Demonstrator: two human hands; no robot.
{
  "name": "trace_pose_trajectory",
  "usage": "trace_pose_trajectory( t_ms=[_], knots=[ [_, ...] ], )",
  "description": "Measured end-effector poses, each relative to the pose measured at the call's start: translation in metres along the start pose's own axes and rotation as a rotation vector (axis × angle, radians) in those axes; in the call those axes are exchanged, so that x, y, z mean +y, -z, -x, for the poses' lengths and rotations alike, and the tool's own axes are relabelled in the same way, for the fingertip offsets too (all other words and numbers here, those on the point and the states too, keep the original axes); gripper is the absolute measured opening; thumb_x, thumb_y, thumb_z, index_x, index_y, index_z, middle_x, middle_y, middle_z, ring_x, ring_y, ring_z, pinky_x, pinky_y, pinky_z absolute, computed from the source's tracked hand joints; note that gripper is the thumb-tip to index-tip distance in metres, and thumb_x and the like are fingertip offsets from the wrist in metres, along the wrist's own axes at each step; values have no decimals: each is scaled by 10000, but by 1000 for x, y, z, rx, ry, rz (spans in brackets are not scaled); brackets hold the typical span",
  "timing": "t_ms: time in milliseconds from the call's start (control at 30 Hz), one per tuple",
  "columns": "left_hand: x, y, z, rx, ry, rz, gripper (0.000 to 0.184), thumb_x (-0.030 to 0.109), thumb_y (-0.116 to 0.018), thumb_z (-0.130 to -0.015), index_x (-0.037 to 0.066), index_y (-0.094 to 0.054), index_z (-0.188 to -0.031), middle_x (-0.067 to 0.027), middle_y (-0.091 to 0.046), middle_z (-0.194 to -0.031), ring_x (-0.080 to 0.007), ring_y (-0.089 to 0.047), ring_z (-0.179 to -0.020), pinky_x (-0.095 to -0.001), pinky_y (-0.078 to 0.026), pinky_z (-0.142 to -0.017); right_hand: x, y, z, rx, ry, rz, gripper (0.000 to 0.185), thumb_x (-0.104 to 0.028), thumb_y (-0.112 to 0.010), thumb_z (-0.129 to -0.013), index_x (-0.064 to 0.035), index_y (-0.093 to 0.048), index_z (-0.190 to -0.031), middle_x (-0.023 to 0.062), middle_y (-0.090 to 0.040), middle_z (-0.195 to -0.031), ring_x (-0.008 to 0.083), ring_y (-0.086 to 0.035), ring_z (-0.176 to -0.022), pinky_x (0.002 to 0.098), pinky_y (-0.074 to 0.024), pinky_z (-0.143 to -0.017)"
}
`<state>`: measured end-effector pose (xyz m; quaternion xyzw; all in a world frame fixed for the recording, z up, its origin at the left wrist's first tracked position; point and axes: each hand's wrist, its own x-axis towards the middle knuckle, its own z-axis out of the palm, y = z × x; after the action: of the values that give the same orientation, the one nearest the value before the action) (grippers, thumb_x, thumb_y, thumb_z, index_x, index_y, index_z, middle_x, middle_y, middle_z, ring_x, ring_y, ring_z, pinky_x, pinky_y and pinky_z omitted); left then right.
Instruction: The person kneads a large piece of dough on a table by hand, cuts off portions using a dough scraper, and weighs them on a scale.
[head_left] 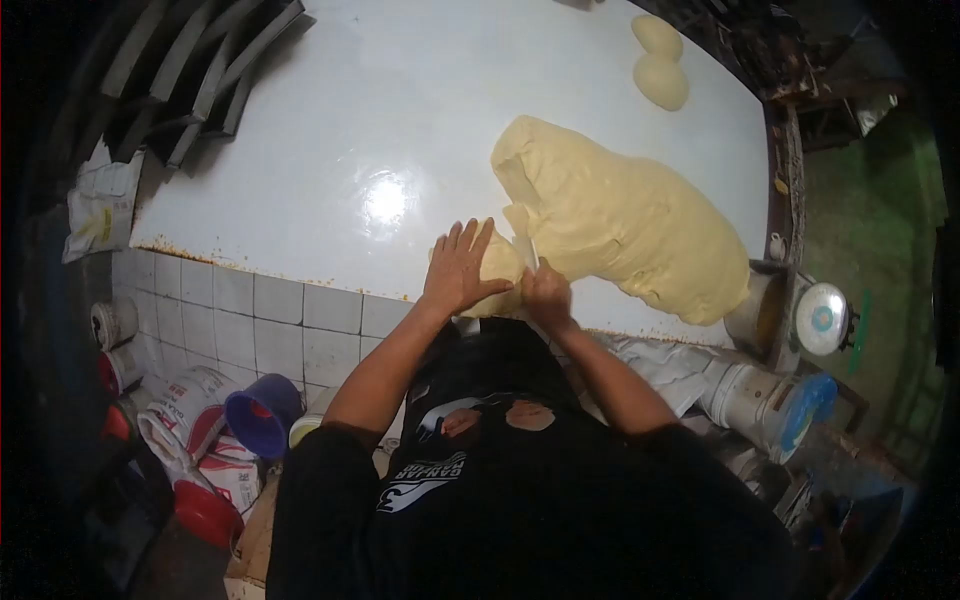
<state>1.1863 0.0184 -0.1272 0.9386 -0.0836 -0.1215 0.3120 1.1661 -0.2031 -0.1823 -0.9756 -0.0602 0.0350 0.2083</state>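
Note:
A large, long mass of pale yellow dough [630,220] lies on the white table, its left end uneven and cut. Beside that end is a smaller piece of dough [499,262] at the table's near edge. My left hand [462,268] rests on this smaller piece, palm down with the fingers stretched out. In my right hand [546,297], closed, is a thin pale-bladed cutting tool [533,256], upright between the small piece and the big mass. My fingers hide its handle, so its exact kind is unclear.
Two rounded dough pieces [660,80] sit at the far right of the white tabletop [330,130]. Dark metal pans [200,70] are stacked at the far left. Below the near edge stand a blue bucket [263,413], sacks [190,410] and a lidded pail [760,410].

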Motion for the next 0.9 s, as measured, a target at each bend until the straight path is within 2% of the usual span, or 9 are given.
trace_pose_trajectory(
  t_ms=[233,300,367,433,533,600,667,733,900],
  knots=[
    [-38,11,11,7,183,470,977,485,-813,-847,3,-349,-1560,-243,-552,-1458,-360,-588,-1308,-433,-497,-1067,-20,-34,-56,-90,-152,-665,397,-296,-692,-953,33,-697,-1175,199,-742,-912,286,-721,-862,417,-557,-767],
    [-39,20,2,-258,360,1264,794,444,-722,-950,8,-395,-1527,-191,-575,-1443,-313,-612,-1279,-438,-523,-1054,-12,8,-61,-270,-322,-1006,441,-316,-701,-968,7,-674,-1266,133,-753,-1056,225,-714,-954,383,-553,-841],
    [-10,26,-4,-269,351,1440,716,429,-678,-984,17,-416,-1508,-177,-581,-1433,-305,-621,-1264,-442,-534,-1050,-1,65,-62,-503,-598,-1580,424,-307,-701,-978,-33,-654,-1297,81,-724,-1145,206,-711,-964,371,-564,-849],
    [34,31,-32,-307,359,1630,641,414,-633,-1019,27,-436,-1490,-162,-586,-1423,-297,-630,-1250,-446,-545,-1046,34,109,-63,-386,-583,-1969,351,-326,-685,-990,-77,-652,-1234,51,-704,-1100,184,-695,-978,351,-582,-849],
    [134,31,-99,-465,255,1755,616,421,-618,-1026,37,-450,-1476,-163,-592,-1409,-305,-631,-1242,-462,-543,-1058,129,154,-71,-23,-488,-2200,321,-303,-666,-1006,-69,-652,-1224,44,-698,-1082,187,-696,-951,371,-589,-831],
    [222,30,-146,-480,190,1717,580,399,-598,-1040,37,-452,-1469,-165,-582,-1420,-307,-624,-1253,-469,-549,-1047,184,205,-55,-34,-712,-1979,423,-398,-683,-981,-86,-630,-1262,58,-696,-1159,194,-681,-1033,375,-592,-825],
    [331,21,-192,-593,49,1584,582,396,-594,-1041,37,-442,-1473,-167,-574,-1428,-309,-618,-1261,-473,-547,-1048,274,163,-42,27,-551,-2245,463,-424,-724,-946,-78,-640,-1241,69,-702,-1151,213,-689,-1026,400,-593,-820],
    [445,6,-226,-716,-129,1460,589,368,-598,-1041,34,-409,-1487,-169,-556,-1442,-313,-606,-1276,-483,-546,-1046,303,210,-8,159,-516,-1708,487,-423,-744,-930,-67,-644,-1247,83,-716,-1134,211,-704,-997,404,-591,-823],
    [735,-44,-265,-930,-320,1343,537,308,-604,-1045,28,-420,-1464,-169,-571,-1410,-315,-615,-1258,-493,-547,-1041,356,254,61,286,-838,-1683,560,-380,-764,-923,-48,-561,-1326,110,-691,-1173,217,-693,-1024,413,-587,-863]
  ],
)
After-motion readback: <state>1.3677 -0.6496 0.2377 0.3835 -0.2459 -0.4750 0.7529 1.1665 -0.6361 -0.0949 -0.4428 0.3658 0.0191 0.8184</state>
